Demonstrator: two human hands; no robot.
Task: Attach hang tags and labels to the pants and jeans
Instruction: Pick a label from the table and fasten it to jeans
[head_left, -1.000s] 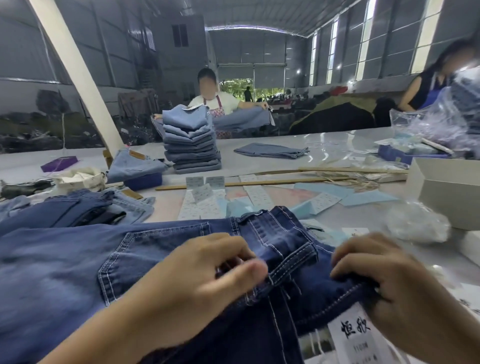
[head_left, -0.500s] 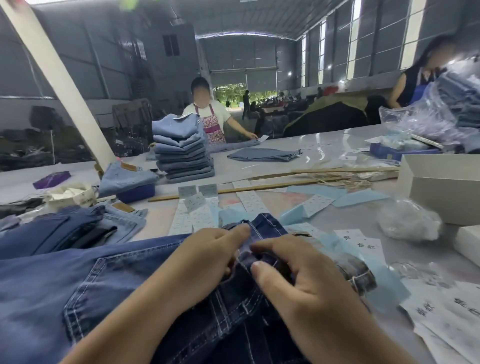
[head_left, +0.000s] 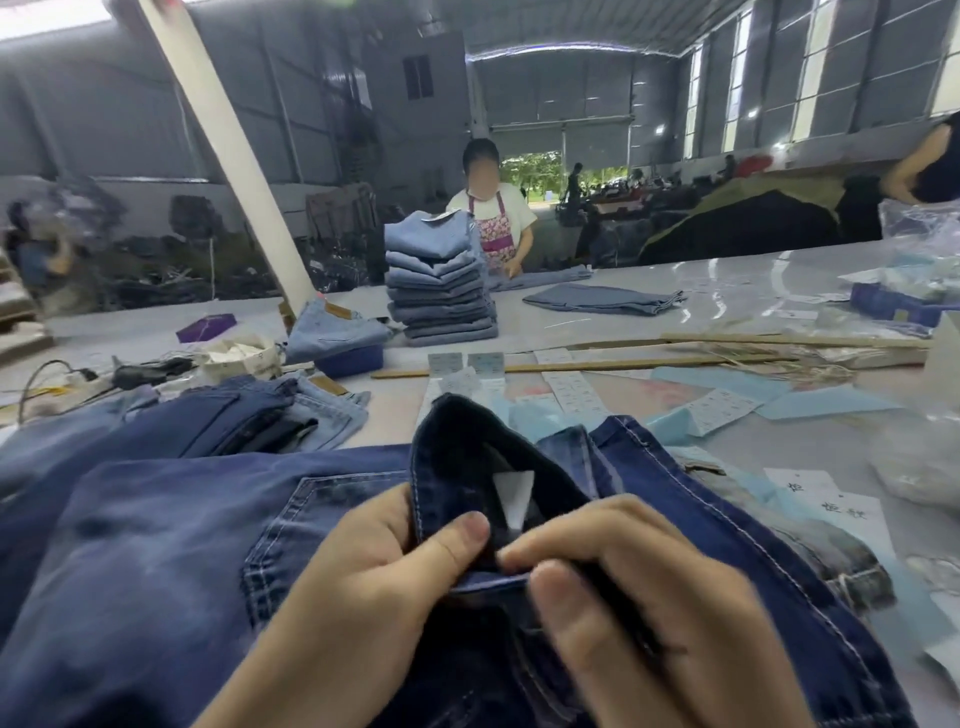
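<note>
- The room is a tall grey hall of corrugated metal with an arched roof, high windows along one side and a bright doorway far behind the stack of folded light-blue jeans (head_left: 440, 280).
- A broad, glossy pale-grey worktable (head_left: 727, 280) runs under everything; a slanted white beam (head_left: 228, 156) rises just beside the stack.
- The dark-blue denim jeans (head_left: 156, 545) with pale stitching and a patch pocket lie spread at the table's near edge, well in front of the stack, their waistband lifted into a hollow peak that shows the darker inside and a small white sewn label (head_left: 513, 493).
- A heap of mixed blue denim pants (head_left: 249, 415) lies between the stack and the dark jeans, off to one side.
- The left hand (head_left: 374, 582) pinches the waistband, thumb on top; the right hand (head_left: 639, 597) grips the same waistband, thumb pressing the fold.
- A person in a floral apron (head_left: 491, 218) stands just behind the stack.
- White printed paper hang tags (head_left: 826, 506) and pale-blue sheets (head_left: 810, 402) lie scattered in front of the stack, nearer the right hand.
- A long thin wooden strip (head_left: 597, 365) lies across the table just in front of the stack.
- The print on the tags is too small to read, and both forearms are cut off by the bottom edge.
</note>
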